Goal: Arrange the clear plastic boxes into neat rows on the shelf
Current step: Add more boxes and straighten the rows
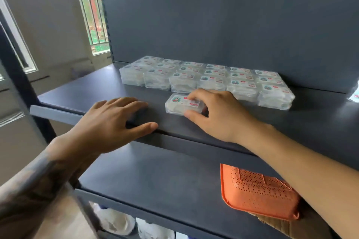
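Starting a new front row

My right hand [215, 114] pinches a loose box [181, 104] just before the stacked rows [206, 78], aligning it; my left hand [114, 120] rests spread on the shelf [81, 95], steadying me.

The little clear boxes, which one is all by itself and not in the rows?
The clear box the right hand grips, in front of the rows of boxes. It sits alone nearer the shelf edge; the others are packed together.

On the dark shelf [108, 91], the right hand [217, 114] is pinching one clear plastic box [177, 105], lying apart at 6 o'clock of the stacked rows of boxes [209, 78]. The left hand [112, 120] is resting flat at its 9 o'clock. An orange basket [256, 192] is sitting on the lower shelf [155, 176].
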Action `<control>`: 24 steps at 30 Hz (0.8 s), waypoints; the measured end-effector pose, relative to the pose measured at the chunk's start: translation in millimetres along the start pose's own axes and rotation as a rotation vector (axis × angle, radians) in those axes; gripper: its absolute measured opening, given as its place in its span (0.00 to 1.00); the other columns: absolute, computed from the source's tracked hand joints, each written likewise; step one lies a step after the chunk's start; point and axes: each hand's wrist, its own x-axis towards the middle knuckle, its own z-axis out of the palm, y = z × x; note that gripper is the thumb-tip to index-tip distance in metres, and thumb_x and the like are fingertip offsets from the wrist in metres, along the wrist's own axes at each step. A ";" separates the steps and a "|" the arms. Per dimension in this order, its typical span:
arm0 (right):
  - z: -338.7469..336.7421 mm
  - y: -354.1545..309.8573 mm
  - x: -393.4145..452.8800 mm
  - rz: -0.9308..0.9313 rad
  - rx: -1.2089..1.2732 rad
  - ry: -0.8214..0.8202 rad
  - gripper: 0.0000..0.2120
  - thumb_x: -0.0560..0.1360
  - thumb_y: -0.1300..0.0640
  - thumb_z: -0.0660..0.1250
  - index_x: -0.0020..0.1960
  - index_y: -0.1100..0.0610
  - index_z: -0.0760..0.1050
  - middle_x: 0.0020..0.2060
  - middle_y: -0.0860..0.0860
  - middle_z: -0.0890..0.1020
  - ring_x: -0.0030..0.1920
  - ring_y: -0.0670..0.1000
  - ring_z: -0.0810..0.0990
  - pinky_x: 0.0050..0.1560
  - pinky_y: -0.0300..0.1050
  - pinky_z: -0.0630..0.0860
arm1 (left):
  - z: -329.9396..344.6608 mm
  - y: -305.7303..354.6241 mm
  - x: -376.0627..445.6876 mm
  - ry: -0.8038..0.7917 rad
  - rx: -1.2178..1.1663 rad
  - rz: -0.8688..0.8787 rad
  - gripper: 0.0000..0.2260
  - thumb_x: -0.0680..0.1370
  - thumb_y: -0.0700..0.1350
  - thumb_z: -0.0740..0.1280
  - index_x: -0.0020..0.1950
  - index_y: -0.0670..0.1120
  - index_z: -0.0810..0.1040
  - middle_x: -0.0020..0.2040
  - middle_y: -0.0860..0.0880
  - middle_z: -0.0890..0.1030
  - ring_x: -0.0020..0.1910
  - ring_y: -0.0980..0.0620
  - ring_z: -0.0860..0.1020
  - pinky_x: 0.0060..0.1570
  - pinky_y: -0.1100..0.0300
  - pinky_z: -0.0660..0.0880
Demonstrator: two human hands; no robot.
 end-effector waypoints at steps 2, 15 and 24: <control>16.3 -25.4 28.0 0.025 0.015 -0.002 0.17 0.79 0.43 0.68 0.64 0.49 0.76 0.47 0.46 0.78 0.53 0.53 0.77 0.51 0.45 0.72 | -3.7 -38.9 1.3 0.007 0.009 -0.025 0.42 0.70 0.82 0.42 0.76 0.64 0.67 0.76 0.58 0.71 0.73 0.51 0.70 0.70 0.47 0.66; 105.7 -111.2 156.8 0.155 -0.108 -0.080 0.16 0.80 0.44 0.66 0.64 0.51 0.73 0.60 0.50 0.79 0.57 0.53 0.74 0.57 0.50 0.73 | -12.4 -168.2 56.3 -0.094 -0.092 0.046 0.44 0.69 0.83 0.52 0.77 0.59 0.66 0.75 0.56 0.72 0.74 0.51 0.70 0.69 0.50 0.65; 121.2 -117.7 156.8 0.216 -0.131 0.008 0.17 0.80 0.47 0.67 0.68 0.50 0.78 0.62 0.50 0.77 0.62 0.55 0.77 0.59 0.56 0.77 | -4.2 -166.3 77.0 -0.055 -0.209 0.148 0.42 0.72 0.77 0.59 0.80 0.56 0.61 0.77 0.55 0.70 0.73 0.49 0.70 0.70 0.52 0.63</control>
